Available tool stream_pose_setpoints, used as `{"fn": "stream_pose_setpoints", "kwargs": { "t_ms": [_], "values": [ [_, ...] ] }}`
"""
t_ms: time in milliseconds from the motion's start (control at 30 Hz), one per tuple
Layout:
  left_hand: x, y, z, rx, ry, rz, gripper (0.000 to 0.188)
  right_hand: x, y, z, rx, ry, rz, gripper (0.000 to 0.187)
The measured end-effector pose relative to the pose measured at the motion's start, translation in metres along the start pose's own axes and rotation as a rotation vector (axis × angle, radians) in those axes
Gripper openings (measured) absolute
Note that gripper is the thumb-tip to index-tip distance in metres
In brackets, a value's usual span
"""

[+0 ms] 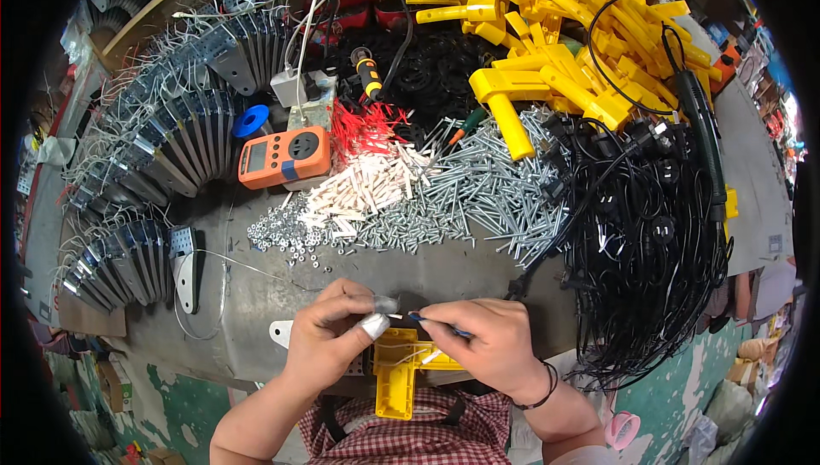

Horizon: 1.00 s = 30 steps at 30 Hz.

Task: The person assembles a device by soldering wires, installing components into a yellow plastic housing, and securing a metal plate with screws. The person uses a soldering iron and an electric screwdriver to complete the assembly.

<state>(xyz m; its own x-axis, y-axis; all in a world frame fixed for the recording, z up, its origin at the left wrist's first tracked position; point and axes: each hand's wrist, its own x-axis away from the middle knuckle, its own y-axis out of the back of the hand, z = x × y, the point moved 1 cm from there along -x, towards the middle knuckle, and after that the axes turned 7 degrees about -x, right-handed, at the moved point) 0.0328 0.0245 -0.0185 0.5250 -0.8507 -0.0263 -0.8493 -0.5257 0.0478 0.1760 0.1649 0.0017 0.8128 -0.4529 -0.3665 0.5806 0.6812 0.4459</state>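
My left hand (335, 324) is closed in a pinch, and a short white wire end (395, 316) pokes out between thumb and forefinger. Silver-grey covers that thumb's tip. Close on its right, my right hand (485, 337) pinches a thin blue piece (415, 315); whether it is a wire or a tool tip I cannot tell. A small gap lies between the two ends. Below both hands is an opened yellow plastic housing (395, 392) with pale wires inside, at the table's front edge. Partly behind my left hand lies a metal plate (279, 332).
Beyond the hands lie heaps of screws (504, 183), white sleeves (371, 187) and nuts (290, 230). An orange meter (284, 157) stands left of them. Metal plates with wires (171, 145) line the left, black plug cords (649, 269) the right. Yellow housings (589, 46) are piled behind.
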Motion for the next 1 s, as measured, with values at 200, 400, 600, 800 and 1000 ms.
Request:
{"fn": "stream_pose_setpoints", "kwargs": {
  "t_ms": [200, 400, 600, 800, 1000],
  "values": [
    [0.002, -0.008, -0.007, 0.161, 0.218, 0.011, 0.017, 0.000, -0.007, -0.002, -0.018, 0.048, -0.022, 0.010],
    [-0.001, -0.005, -0.002, 0.243, 0.267, 0.012, 0.017, 0.001, -0.001, -0.003, -0.012, -0.010, 0.009, 0.010],
    [-0.001, -0.006, -0.002, 0.205, 0.295, 0.000, 0.020, 0.002, -0.001, -0.002, -0.019, -0.008, 0.050, 0.010],
    [0.001, -0.005, -0.007, 0.029, 0.171, 0.077, 0.022, 0.002, -0.001, -0.005, 0.083, 0.024, 0.147, 0.008],
    [-0.006, -0.004, -0.020, -0.587, -0.168, 0.190, 0.024, -0.001, 0.002, -0.007, 0.126, 0.015, 0.266, 0.010]
  ]
}}
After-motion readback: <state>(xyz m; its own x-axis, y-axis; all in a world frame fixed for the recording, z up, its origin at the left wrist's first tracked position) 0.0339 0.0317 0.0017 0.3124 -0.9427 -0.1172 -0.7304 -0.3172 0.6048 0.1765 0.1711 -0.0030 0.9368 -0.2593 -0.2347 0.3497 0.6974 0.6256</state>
